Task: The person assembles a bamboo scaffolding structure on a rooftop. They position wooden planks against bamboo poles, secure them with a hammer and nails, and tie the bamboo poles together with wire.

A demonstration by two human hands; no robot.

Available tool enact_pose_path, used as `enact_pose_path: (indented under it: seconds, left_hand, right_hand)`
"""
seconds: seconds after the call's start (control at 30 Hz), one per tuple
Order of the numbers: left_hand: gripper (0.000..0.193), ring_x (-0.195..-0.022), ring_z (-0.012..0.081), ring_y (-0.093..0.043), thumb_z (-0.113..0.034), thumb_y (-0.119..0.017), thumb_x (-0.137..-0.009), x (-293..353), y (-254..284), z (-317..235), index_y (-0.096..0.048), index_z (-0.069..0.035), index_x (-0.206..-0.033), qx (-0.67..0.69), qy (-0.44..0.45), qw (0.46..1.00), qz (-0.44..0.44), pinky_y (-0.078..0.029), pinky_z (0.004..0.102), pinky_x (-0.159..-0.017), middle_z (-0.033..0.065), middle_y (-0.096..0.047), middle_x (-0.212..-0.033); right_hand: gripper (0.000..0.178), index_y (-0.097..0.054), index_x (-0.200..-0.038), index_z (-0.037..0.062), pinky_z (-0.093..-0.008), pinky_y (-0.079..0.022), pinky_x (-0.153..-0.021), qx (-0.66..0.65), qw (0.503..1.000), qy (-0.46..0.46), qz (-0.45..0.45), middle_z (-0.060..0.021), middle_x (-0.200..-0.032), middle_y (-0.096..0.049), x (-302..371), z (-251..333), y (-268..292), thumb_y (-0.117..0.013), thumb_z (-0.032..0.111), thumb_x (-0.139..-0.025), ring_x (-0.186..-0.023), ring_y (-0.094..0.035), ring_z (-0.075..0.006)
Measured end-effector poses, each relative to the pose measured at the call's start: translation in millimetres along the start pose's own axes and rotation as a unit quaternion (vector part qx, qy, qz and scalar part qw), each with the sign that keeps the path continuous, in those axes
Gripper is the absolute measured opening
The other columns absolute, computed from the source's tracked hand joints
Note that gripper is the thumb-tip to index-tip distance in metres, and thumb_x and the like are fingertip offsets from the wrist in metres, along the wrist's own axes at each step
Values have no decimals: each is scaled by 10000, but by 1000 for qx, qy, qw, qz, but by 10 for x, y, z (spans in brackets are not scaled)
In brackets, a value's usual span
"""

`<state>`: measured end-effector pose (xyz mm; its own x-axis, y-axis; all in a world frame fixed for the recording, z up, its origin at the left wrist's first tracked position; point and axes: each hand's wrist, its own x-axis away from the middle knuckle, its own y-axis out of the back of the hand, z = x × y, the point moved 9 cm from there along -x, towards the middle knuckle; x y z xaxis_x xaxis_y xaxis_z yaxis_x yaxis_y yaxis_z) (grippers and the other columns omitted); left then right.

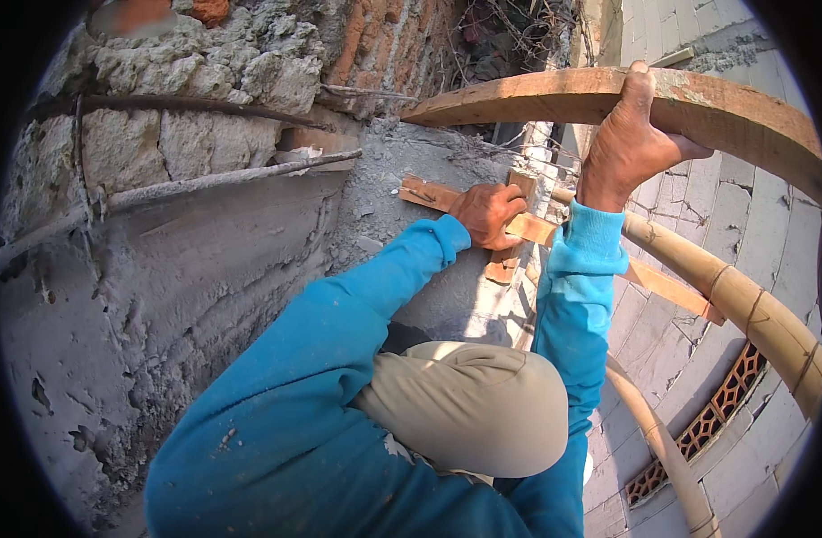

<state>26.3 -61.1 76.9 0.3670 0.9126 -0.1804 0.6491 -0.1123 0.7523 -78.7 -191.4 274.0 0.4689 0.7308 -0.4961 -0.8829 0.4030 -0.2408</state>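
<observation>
Up at 2 o'clock, the right hand point(622, 148) wraps around a big wooden beam point(519, 97), gripping it with the thumb on the near side. The beam sticks out from that hand both ways, toward 9 o'clock and 3 o'clock. Closer to the middle, the left hand point(487, 215) is curled tight on a thin wood strip point(429, 194), which pokes out at the hand's 10 o'clock and 4 o'clock. A short wood block point(502, 267) crosses the strip by the fingers. Maybe the strip goes on behind the right sleeve point(583, 260), but it's hidden there. At 3 o'clock runs a bamboo pole point(770, 336).
</observation>
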Motion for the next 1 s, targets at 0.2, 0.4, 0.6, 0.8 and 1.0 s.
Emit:
enact_pose_path:
  seconds: [0.2,0.4,0.6,0.8,1.0]
  left_hand:
    - [463,-888,296,-631,-314,-794,-637,37,-49,24,-646,-77,-1006,12,13,1000,13,-544,411,-761,93,-598,-1065]
    - [477,-939,302,-641,-320,-792,-647,39,-41,20,-651,-81,-1036,17,-2,1000,-5,-550,418,-774,97,-613,-1132]
    - [482,-956,309,-646,-288,-821,-597,-50,-65,-24,-662,-91,-1008,15,16,999,27,-548,423,-815,81,-625,-1130]
    - [450,-954,315,-649,-277,-817,-574,-82,-3,-92,-691,-100,-968,24,29,999,9,-544,425,-817,89,-648,-1083]
    - [424,-902,331,-645,-292,-805,-584,-62,-1,-106,-693,-93,-941,22,15,1000,1,-541,429,-773,112,-644,-1004]
  right_hand:
    - [696,-309,-1264,65,-319,-445,-1009,-66,994,-76,29,-116,-1146,-461,-130,-128,213,-780,185,-766,-1036,-553,-202]
    - [520,-377,-1192,75,-349,-437,-949,-127,970,-206,5,-74,-1107,-475,-111,-433,452,-711,105,-794,-1025,-515,-159]
    - [764,-275,-1408,20,-356,-357,-1010,-114,966,-232,-24,-115,-1262,-417,41,-629,756,-728,146,-806,-1121,-449,-190]
    - [585,-402,-1251,7,-326,-458,-879,-98,965,-242,-12,-103,-1124,-525,156,-648,761,-741,212,-820,-987,-540,-170]
    - [529,-398,-1251,14,-347,-492,-950,-94,964,-247,40,-132,-1135,-587,201,-520,694,-719,80,-836,-1067,-614,-226]
